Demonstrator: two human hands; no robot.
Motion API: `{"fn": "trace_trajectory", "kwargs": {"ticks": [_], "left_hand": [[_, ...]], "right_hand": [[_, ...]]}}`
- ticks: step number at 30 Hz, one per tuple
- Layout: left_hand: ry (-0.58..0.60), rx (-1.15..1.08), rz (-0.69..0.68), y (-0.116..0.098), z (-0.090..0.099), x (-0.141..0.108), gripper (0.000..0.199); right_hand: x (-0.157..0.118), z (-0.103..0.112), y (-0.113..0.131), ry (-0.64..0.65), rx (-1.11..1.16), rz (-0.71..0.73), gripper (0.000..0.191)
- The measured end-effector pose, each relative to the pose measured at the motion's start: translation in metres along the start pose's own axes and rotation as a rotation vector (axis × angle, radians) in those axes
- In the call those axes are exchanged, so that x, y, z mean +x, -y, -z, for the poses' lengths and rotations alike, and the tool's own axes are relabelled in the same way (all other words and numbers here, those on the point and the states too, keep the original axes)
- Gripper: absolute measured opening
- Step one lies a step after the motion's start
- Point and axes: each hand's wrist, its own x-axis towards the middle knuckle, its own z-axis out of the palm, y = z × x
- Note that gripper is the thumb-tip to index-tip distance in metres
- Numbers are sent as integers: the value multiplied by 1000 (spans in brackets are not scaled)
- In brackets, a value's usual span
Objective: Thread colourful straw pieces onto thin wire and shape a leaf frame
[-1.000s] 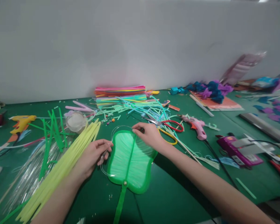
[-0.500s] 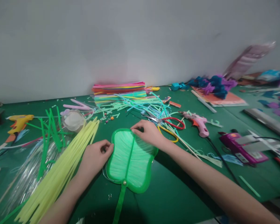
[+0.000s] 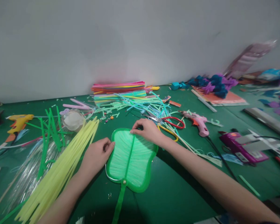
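A green fan-shaped piece [image 3: 141, 165] with a thick green rim, a centre rib and a strip-like handle lies in front of me. A small round bead [image 3: 124, 182] sits where the handle meets it. Along its lower left edge runs a thin silvery wire [image 3: 109, 177]. My left hand [image 3: 98, 154] pinches at the left rim, thumb and index finger together. At the top, my right hand [image 3: 148, 132] pinches the rim near the centre rib. Whether the fingers also hold the wire is too small to tell.
Yellow strips [image 3: 60, 168] lie left of my left forearm. Red-handled scissors [image 3: 177, 123] rest beyond my right hand. A pink glue gun [image 3: 200, 124] and a purple device [image 3: 242, 147] are on the right, a yellow glue gun [image 3: 20, 123] on the left.
The silvery wire now lies closer against the lower left rim. My left hand has shifted slightly up and right; my right hand has barely moved.
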Motion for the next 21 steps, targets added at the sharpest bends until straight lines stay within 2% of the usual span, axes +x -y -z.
{"fn": "trace_trajectory", "kwargs": {"ticks": [10, 16, 21], "left_hand": [[32, -48, -37, -2, 2, -1, 35], [-38, -147, 42, -6, 6, -2, 34], [24, -57, 1, -6, 3, -2, 33]], "right_hand": [[-8, -13, 11, -95, -183, -23, 9], [-11, -16, 11, -130, -175, -46, 9], [-11, -16, 7, -136, -156, -53, 7]]}}
